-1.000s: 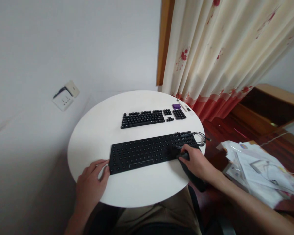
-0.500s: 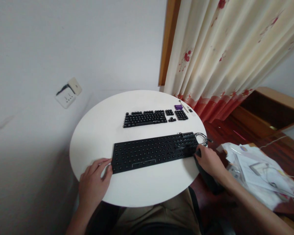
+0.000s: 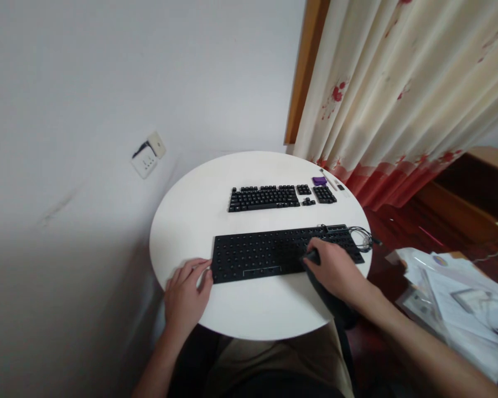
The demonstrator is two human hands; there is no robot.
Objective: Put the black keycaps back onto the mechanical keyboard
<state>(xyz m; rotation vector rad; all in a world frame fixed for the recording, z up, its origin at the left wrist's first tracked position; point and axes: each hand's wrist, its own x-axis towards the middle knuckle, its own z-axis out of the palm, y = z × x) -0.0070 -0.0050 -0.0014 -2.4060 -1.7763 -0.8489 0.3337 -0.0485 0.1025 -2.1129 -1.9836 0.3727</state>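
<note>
Two bare hands at the black rectangular keyboard base (image 3: 249,254), set on the near half of the round white tabletop (image 3: 257,312). Left hand (image 3: 186,296) loosely spread, thumb parted, touching the left edge; right hand (image 3: 334,271) wrapped around a long black tool (image 3: 326,296), over the right half, tip too blurred to tell. Probably best to brace the left edge lightly, move the tool in short, even passes, and avoid snagging the coiled black cable (image 3: 370,241) at far right.

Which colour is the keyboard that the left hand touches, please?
The keyboard is black; the head view shows it best.
</note>
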